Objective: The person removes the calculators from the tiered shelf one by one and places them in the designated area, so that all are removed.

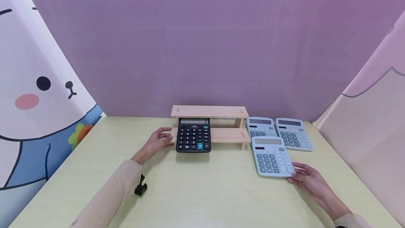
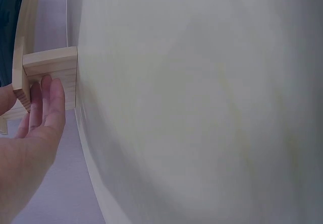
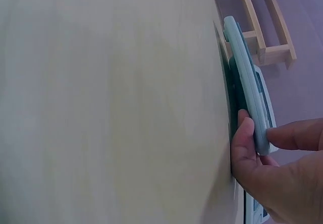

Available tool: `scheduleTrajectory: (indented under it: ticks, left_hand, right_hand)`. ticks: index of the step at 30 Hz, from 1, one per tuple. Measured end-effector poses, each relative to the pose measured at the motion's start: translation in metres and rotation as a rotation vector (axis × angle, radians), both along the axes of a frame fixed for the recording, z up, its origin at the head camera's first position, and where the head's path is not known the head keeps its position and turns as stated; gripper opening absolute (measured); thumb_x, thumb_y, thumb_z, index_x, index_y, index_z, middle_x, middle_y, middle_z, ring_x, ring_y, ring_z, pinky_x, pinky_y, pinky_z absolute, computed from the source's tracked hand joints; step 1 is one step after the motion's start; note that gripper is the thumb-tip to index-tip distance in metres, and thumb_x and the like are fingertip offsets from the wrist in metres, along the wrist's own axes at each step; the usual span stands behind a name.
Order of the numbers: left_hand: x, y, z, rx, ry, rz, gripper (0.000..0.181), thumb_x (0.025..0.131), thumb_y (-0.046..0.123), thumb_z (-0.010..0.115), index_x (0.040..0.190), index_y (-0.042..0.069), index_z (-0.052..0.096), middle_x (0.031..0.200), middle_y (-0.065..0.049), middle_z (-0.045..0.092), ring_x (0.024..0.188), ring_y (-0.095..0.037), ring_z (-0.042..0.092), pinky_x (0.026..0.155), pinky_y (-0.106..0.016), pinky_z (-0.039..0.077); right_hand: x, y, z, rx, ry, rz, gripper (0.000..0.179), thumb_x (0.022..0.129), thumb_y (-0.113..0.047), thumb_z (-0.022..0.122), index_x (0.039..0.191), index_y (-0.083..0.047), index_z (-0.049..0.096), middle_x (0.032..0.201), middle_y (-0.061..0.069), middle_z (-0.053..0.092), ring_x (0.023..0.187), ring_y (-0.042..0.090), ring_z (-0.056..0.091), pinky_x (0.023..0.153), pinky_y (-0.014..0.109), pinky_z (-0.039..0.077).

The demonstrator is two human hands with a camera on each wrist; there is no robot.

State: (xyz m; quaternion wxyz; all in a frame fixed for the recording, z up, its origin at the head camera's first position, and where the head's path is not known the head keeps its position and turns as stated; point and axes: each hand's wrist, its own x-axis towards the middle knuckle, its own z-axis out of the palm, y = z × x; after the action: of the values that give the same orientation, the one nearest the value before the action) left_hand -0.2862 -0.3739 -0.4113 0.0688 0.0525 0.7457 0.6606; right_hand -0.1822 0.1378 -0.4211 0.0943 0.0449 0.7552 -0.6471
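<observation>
My left hand (image 1: pixel 158 140) is at the left end of a two-tier wooden rack (image 1: pixel 229 135). In the left wrist view its thumb and fingers lie on either side of the lower board's end (image 2: pixel 21 80). A black calculator (image 1: pixel 193 138) leans on the rack at the left, its display partly under the upper board. My right hand (image 1: pixel 311 184) pinches a light blue calculator (image 1: pixel 272 157) by its lower right corner. The right wrist view shows this calculator (image 3: pixel 247 82) edge-on, tilted and raised off the table, thumb on one face and fingers on the other.
Two more light blue calculators (image 1: pixel 261 124) (image 1: pixel 294 134) lie right of the rack, the nearer-left one partly covered by the held one. A purple cloth (image 1: pixel 209 45) hangs behind the pale table (image 1: pixel 202 192). A printed cartoon cloth (image 1: pixel 44 115) borders the left side.
</observation>
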Motion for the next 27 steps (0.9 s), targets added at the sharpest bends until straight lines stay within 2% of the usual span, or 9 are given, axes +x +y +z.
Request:
scheduleTrajectory:
  ticks: [12,19,27]
  left_hand:
    - [-0.001,-0.0017,-0.001,-0.008,0.003,-0.011,0.05,0.092,0.002,0.05,0.137,-0.004,0.028,0.12,-0.03,0.045,0.098,-0.027,0.059,0.095,-0.043,0.05]
    - [-0.0015,-0.0014,-0.0019,-0.006,0.01,-0.01,0.049,0.092,0.001,0.049,0.136,-0.005,0.029,0.121,-0.032,0.044,0.097,-0.026,0.059,0.095,-0.043,0.051]
    - [-0.0034,-0.0015,-0.0034,-0.002,0.012,-0.015,0.05,0.092,0.001,0.05,0.136,-0.005,0.029,0.121,-0.032,0.044,0.095,-0.022,0.059,0.094,-0.042,0.051]
  right_hand:
    - [-0.0017,-0.0039,0.0001,0.145,-0.017,-0.015,0.061,0.087,0.004,0.05,0.136,0.015,0.015,0.108,0.017,0.05,0.083,0.006,0.059,0.078,0.024,0.058]
    - [-0.0035,-0.008,0.0027,0.245,-0.006,-0.031,0.062,0.084,0.003,0.054,0.134,0.017,0.019,0.113,0.024,0.045,0.081,0.003,0.057,0.069,0.019,0.056]
    - [-0.0062,-0.006,0.0007,0.344,0.023,-0.02,0.061,0.083,-0.001,0.056,0.132,0.015,0.024,0.117,0.028,0.043,0.077,0.004,0.054,0.063,0.02,0.053]
